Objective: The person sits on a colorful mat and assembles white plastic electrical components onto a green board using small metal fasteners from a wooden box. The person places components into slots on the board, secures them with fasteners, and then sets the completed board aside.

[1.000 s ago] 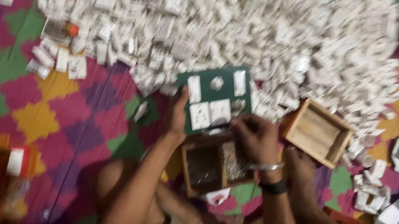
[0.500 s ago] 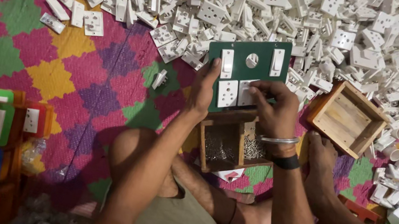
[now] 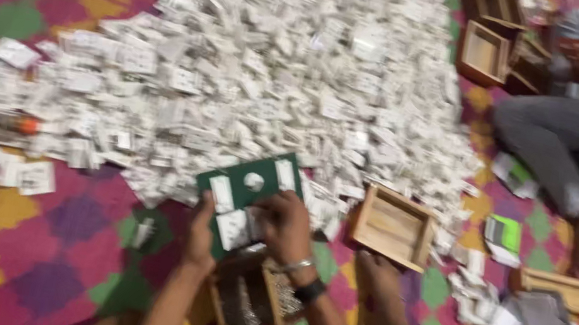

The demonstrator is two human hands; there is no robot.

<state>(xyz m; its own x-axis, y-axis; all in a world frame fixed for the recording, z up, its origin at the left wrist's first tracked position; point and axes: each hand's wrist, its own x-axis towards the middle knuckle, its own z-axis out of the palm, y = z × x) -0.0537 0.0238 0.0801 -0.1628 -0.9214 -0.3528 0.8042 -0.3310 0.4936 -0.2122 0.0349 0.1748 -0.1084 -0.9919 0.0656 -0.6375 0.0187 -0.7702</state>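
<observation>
Gripping green switch plate (image 3: 246, 196) just below white switch pile (image 3: 264, 80), left hand (image 3: 200, 230) and right hand (image 3: 284, 224) closed on lower edges (tilted up, seemingly for fitting), above wooden box (image 3: 246, 304).

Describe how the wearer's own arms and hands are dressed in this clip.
Both forearms are bare, with no sleeves and no gloves. The right hand has a thin silvery bangle and a dark band at its wrist. The left hand wears nothing visible. The frame is blurred, so finer marks cannot be told.
</observation>
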